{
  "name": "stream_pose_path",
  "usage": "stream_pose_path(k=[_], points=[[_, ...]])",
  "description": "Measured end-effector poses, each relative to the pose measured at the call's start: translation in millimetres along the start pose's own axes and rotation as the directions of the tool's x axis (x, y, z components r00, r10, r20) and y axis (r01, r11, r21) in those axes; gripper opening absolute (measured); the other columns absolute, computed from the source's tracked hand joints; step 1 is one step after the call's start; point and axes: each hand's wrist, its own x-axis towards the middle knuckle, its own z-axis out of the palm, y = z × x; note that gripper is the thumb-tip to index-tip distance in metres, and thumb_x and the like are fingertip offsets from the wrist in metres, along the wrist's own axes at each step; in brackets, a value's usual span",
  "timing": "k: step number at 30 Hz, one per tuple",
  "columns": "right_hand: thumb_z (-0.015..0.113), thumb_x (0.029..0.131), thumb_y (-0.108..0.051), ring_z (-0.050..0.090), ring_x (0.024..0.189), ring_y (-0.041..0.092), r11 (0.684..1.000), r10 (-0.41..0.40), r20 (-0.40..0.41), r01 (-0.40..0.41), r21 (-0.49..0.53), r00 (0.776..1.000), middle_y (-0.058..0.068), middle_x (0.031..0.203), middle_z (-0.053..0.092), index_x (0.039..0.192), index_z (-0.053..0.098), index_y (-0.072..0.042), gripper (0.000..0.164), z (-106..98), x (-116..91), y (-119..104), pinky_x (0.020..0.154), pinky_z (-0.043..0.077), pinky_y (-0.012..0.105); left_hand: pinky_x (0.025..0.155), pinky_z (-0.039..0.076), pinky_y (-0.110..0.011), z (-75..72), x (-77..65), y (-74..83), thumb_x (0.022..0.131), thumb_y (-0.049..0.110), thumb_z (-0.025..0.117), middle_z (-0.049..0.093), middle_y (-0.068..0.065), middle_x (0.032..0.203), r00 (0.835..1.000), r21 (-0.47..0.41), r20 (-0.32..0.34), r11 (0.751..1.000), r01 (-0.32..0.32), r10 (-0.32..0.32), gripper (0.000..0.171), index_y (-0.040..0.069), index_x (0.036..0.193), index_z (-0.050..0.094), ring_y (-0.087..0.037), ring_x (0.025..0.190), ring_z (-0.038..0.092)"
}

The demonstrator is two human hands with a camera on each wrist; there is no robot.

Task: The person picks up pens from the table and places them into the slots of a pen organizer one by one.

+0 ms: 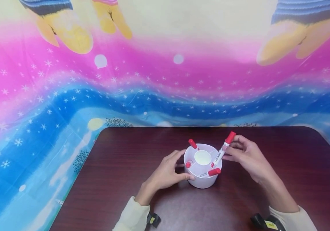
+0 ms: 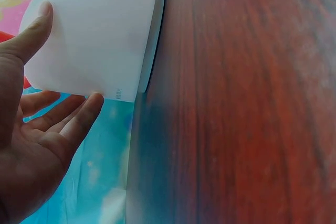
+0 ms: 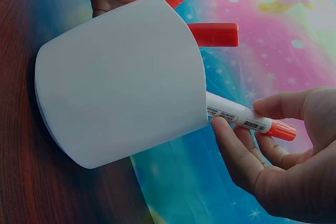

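Note:
A round white pen holder (image 1: 203, 182) with several compartments and a round centre stands upright on the table. My left hand (image 1: 166, 171) grips its left side, thumb at the front and fingers behind; the left wrist view shows the same hand (image 2: 44, 124) about the holder's wall (image 2: 94, 35). In my right hand (image 1: 248, 157) a white marker with a red cap (image 1: 220, 154) is pinched, its lower end inside the right compartment. The right wrist view shows thumb and fingers on that marker (image 3: 236, 115) near its cap. Other red-capped markers (image 1: 214, 172) lean in the holder.
The dark wooden table (image 1: 119, 160) spreads around the holder. Behind it hangs a colourful cloth (image 1: 165, 73) with snowflakes, reaching the table's back and left edges. Black wrist straps (image 1: 268, 223) sit at both sleeves.

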Motion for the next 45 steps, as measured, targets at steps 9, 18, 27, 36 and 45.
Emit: stream_pose_path(k=[9, 18, 27, 36, 45], points=[[0.07, 0.104, -0.011, 0.076, 0.096, 0.008, 1.0, -0.007, 0.021, 0.007, -0.01, 1.0, 0.008, 0.11, 0.065, 0.13, 0.051, 0.007, 0.037, -1.3, 1.0, 1.6, 0.087, 0.067, 0.033, 0.103, 0.059, -0.025, -0.8, 0.2, 1.1, 0.082, 0.042, 0.095, 0.063, 0.002, 0.141, 1.0, -0.005, 0.001, 1.0, 0.009, -0.009, 0.095, 0.026, 0.162, 0.047, -0.015, 0.124, 0.071], [0.071, 0.104, -0.011, 0.076, 0.094, 0.005, 0.999, -0.007, 0.017, 0.008, -0.038, 1.0, 0.008, 0.113, 0.066, 0.139, 0.049, 0.008, 0.046, -0.2, 5.6, 5.6, 0.085, 0.067, 0.031, 0.104, 0.061, -0.033, -1.6, 0.1, 1.5, 0.082, 0.041, 0.095, 0.063, 0.001, 0.141, 1.0, -0.007, -0.003, 1.0, 0.019, -0.019, 0.095, 0.025, 0.162, 0.047, -0.02, 0.124, 0.071], [0.071, 0.104, -0.012, 0.075, 0.094, 0.003, 0.998, 0.002, 0.016, -0.001, -0.055, 1.0, 0.016, 0.117, 0.067, 0.141, 0.05, 0.008, 0.047, 0.7, 6.3, 8.0, 0.084, 0.067, 0.03, 0.104, 0.06, -0.028, -0.6, -0.2, 1.4, 0.082, 0.041, 0.095, 0.063, 0.001, 0.142, 1.0, -0.007, -0.006, 1.0, 0.002, -0.002, 0.094, 0.025, 0.161, 0.047, -0.018, 0.123, 0.072], [0.072, 0.104, -0.014, 0.075, 0.094, 0.004, 0.998, 0.003, 0.015, -0.002, -0.071, 1.0, 0.018, 0.118, 0.067, 0.141, 0.053, 0.008, 0.046, 2.4, 4.9, 9.0, 0.084, 0.067, 0.032, 0.102, 0.06, -0.025, 0.2, -0.7, 1.2, 0.081, 0.041, 0.096, 0.063, 0.001, 0.141, 1.0, -0.006, -0.007, 1.0, 0.0, 0.0, 0.094, 0.025, 0.161, 0.047, -0.015, 0.122, 0.072], [0.07, 0.105, -0.015, 0.076, 0.095, 0.006, 0.997, -0.008, 0.02, 0.009, -0.079, 1.0, 0.02, 0.118, 0.067, 0.14, 0.054, 0.008, 0.045, 1.8, 2.9, 7.1, 0.085, 0.068, 0.034, 0.104, 0.059, -0.026, 0.4, -0.7, 0.9, 0.081, 0.039, 0.097, 0.063, 0.001, 0.14, 1.0, -0.008, -0.008, 1.0, -0.007, 0.007, 0.094, 0.023, 0.16, 0.048, -0.014, 0.122, 0.071]])
